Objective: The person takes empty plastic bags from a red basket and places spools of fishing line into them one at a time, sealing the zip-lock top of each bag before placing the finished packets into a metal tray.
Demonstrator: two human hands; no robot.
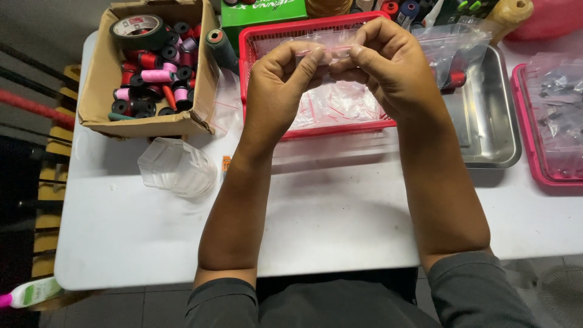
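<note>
Both hands are raised over a red plastic basket (255,42) at the back of the white table (340,212). My left hand (280,82) and my right hand (388,64) pinch the top edge of a small clear zip bag (340,50) with a red seal strip, fingertips touching each other. The basket beneath holds several more clear zip bags (340,106). What is inside the held bag is hidden by my fingers.
A cardboard box (103,79) of thread spools and a tape roll stands at the back left. A clear plastic cup (176,167) lies on its side. A steel tray (492,115) and a pink tray (528,115) of bagged parts sit at the right.
</note>
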